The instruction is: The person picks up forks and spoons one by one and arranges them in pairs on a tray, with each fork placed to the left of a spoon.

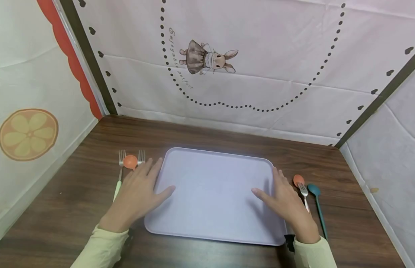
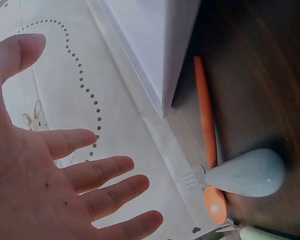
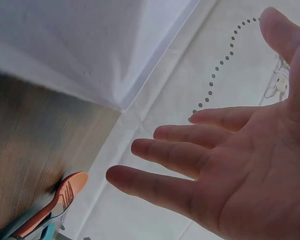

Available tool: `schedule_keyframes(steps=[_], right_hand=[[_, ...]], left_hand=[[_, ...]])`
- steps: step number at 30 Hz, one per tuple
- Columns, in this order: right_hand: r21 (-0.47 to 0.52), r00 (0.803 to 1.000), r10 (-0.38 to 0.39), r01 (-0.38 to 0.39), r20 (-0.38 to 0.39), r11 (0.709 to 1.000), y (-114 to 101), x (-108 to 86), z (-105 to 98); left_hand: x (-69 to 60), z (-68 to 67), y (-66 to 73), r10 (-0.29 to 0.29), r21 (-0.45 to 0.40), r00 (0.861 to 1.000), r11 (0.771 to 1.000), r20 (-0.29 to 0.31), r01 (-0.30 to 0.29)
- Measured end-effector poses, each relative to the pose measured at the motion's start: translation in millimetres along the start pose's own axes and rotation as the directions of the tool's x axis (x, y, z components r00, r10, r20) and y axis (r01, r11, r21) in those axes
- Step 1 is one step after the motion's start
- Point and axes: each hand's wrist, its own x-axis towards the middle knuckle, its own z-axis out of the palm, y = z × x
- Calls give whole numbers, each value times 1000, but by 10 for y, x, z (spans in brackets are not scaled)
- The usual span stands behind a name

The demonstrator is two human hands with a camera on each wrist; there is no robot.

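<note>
The lilac tray (image 1: 212,197) is being carried by the tabletop (image 1: 71,188), roughly midway between its side edges, long axis running nearly parallel to the far edge. Over the tray's left and right edges, the left hand (image 1: 135,195) and right hand (image 1: 288,199) are being held, fingers extended, gripping nothing; neither is being judged nearer.

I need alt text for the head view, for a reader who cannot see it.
A person's left hand and right hand are spread at opposite ends of a lavender tray on a dark wooden table, with forks and spoons lying to either side.
</note>
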Motion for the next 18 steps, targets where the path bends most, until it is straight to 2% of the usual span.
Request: schedule_keyframes(steps=[18], right_hand=[[-2, 999, 37, -37, 38, 999, 49, 23, -2]], left_hand=[[-38, 9, -59, -30, -11, 999, 999, 33, 30]])
